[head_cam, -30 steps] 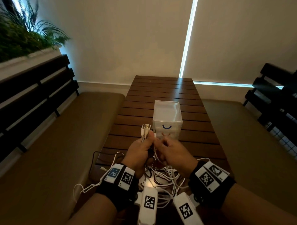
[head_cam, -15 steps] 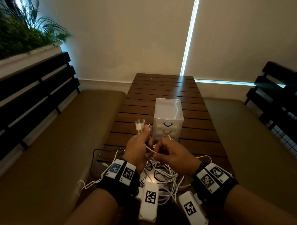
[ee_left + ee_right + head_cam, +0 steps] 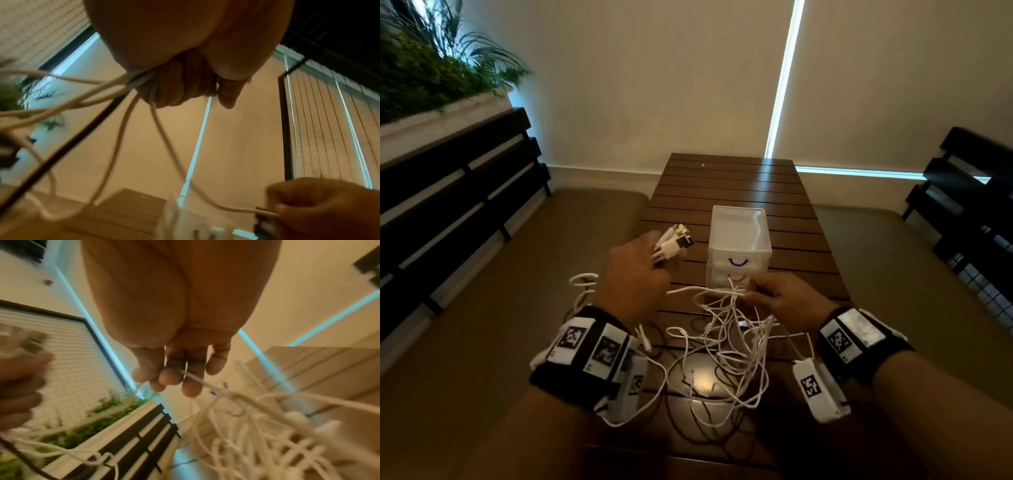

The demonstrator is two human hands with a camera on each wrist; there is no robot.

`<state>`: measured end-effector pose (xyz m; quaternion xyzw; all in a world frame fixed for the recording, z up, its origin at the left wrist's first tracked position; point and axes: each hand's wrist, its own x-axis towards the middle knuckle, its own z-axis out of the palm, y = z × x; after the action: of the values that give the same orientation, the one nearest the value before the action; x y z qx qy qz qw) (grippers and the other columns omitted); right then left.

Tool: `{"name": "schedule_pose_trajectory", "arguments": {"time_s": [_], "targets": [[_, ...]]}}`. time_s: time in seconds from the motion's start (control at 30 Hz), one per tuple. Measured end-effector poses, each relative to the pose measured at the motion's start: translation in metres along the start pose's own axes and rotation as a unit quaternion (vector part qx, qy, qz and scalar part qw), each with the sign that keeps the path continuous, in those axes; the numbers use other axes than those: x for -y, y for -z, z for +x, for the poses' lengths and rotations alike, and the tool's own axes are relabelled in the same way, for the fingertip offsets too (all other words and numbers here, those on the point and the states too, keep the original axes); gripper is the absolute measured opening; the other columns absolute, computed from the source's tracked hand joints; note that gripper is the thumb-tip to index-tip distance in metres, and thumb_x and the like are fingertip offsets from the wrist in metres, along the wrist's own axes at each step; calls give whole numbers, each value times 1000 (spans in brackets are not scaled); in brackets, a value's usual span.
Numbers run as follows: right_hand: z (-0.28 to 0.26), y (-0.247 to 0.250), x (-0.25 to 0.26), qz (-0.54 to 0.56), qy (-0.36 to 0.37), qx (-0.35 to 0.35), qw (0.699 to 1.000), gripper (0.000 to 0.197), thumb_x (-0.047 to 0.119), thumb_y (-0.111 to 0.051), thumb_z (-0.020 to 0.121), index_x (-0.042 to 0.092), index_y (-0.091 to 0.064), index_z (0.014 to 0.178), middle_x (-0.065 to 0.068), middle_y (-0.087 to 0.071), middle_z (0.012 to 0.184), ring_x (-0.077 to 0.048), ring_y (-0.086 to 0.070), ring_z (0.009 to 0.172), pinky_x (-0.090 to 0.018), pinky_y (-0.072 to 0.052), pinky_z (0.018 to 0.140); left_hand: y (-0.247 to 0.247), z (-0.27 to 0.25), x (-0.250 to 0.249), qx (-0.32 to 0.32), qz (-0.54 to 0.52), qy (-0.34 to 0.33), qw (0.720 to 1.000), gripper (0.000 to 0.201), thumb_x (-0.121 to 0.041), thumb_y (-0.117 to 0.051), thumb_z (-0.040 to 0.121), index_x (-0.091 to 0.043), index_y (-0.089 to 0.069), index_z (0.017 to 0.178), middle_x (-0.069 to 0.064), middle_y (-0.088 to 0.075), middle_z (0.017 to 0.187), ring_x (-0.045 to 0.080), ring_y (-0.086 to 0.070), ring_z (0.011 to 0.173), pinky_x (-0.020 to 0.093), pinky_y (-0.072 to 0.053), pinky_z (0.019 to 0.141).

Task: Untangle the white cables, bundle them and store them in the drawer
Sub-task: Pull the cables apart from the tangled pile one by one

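Observation:
A tangle of white cables [image 3: 726, 346] hangs between my hands above the near end of the wooden table [image 3: 736, 181]. My left hand [image 3: 635, 274] grips several cable ends, whose plugs [image 3: 674, 241] stick out past its fingers; the fist [image 3: 180, 84] is closed around the strands in the left wrist view. My right hand [image 3: 774, 296] pinches one white strand [image 3: 197, 378] between thumb and fingers. The small clear drawer unit [image 3: 738, 243] stands just beyond my hands, its drawers closed, with a blue handle [image 3: 737, 263] above a red one.
A thin black cable [image 3: 61, 154] runs among the white ones. Tan bench cushions [image 3: 500, 308] flank the table on both sides, with dark slatted backrests [image 3: 448, 192]. A planter [image 3: 424, 75] sits at the upper left. The table's far half [image 3: 732, 192] is bare wood.
My hands have drawn apart, left hand going left and up with the plug ends, right hand going right. The cable tangle is now stretched and lifted between them.

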<state>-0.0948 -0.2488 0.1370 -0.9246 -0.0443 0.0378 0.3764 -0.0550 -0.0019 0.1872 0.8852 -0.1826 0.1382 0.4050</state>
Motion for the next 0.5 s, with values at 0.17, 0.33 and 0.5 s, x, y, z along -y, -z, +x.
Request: {"name": "schedule_pose_trajectory", "arguments": {"time_s": [0.17, 0.33, 0.5], "targets": [[10, 6, 58, 5, 101, -11, 995, 17, 21, -58, 95, 27, -61, 80, 14, -60, 67, 8, -58, 62, -10, -43, 56, -33, -6, -15, 92, -106, 37, 989, 29, -34, -61, 91, -16, -65, 69, -6, -55, 53, 1, -47, 43, 17, -35, 46], [8, 3, 53, 27, 98, -4, 995, 16, 18, -59, 95, 25, -58, 80, 19, -62, 67, 3, -54, 60, -15, -43, 58, -36, -3, -10, 147, -142, 74, 976, 26, -28, -65, 89, -16, -67, 66, -2, -59, 56, 4, -47, 47, 19, -36, 47], [9, 5, 50, 68, 116, -27, 991, 9, 18, -56, 96, 12, -61, 90, -5, -64, 76, -13, -56, 62, -31, -50, 58, -32, -9, -19, 238, -174, 86, 952, 20, -26, -63, 91, -20, -66, 71, -10, -57, 51, -2, -47, 45, 14, -38, 47]]}}
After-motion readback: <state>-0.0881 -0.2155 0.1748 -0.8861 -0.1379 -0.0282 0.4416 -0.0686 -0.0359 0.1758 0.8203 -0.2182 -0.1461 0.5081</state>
